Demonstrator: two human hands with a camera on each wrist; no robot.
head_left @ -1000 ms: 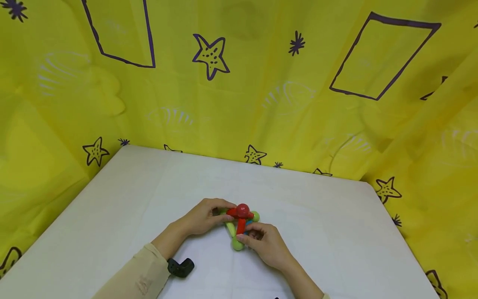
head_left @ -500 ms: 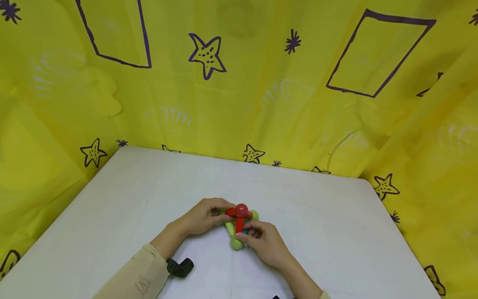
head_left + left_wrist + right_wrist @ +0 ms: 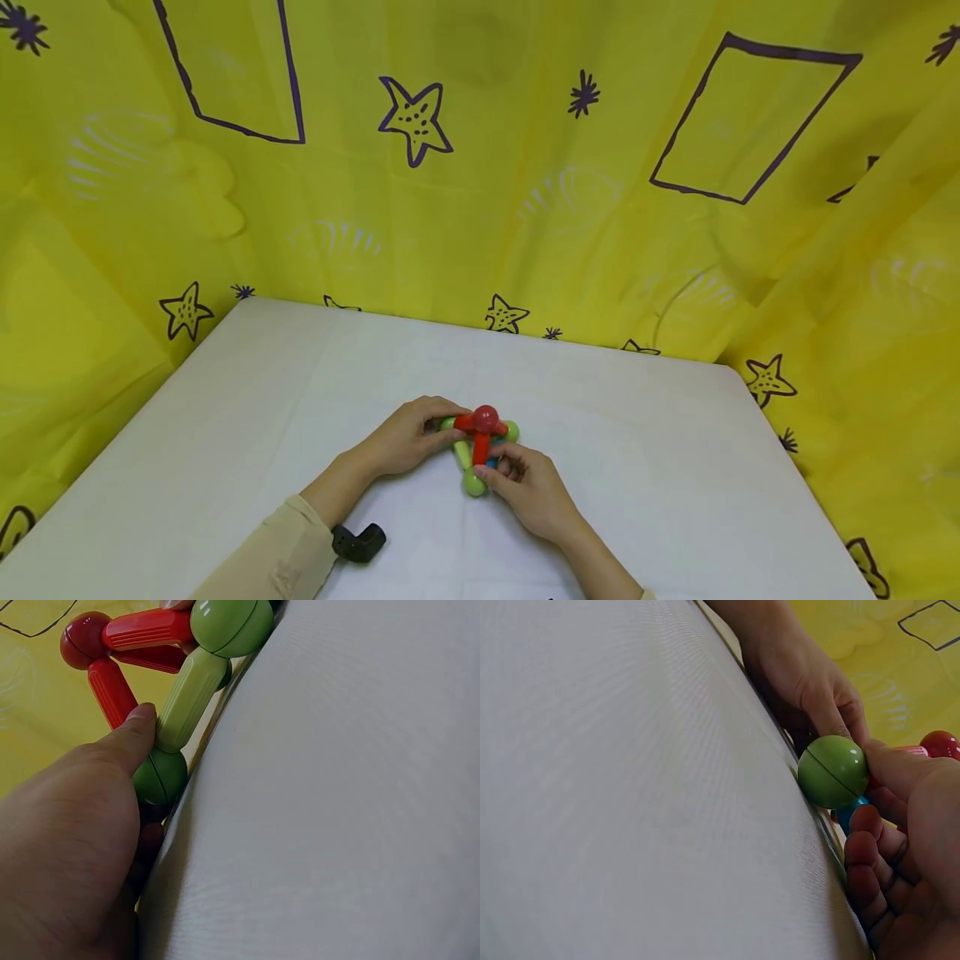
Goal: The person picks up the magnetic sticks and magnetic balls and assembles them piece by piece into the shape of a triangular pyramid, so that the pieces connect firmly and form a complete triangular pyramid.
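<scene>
A small pyramid of toy rods and balls stands on the white table between both hands. Its red ball [image 3: 486, 418] forms the top, with red rods sloping down to green balls. A pale green rod [image 3: 189, 701] and a blue rod [image 3: 853, 814] run along its base. My left hand [image 3: 408, 435] holds the left corner, thumb against a red rod [image 3: 112, 694] beside a green ball [image 3: 161, 778]. My right hand [image 3: 534, 492] pinches the front red rod [image 3: 481, 450] just above the front green ball [image 3: 834, 772]. The right fingers partly hide the blue rod.
The white table [image 3: 637, 467] extends around the pyramid. A yellow curtain [image 3: 480, 208] with drawn stars and shells hangs along its back and sides. A black angled piece [image 3: 358, 543] sits by the left sleeve [image 3: 273, 550].
The head view has shifted slightly. Both hands keep their hold on the pyramid, with hardly any movement.
</scene>
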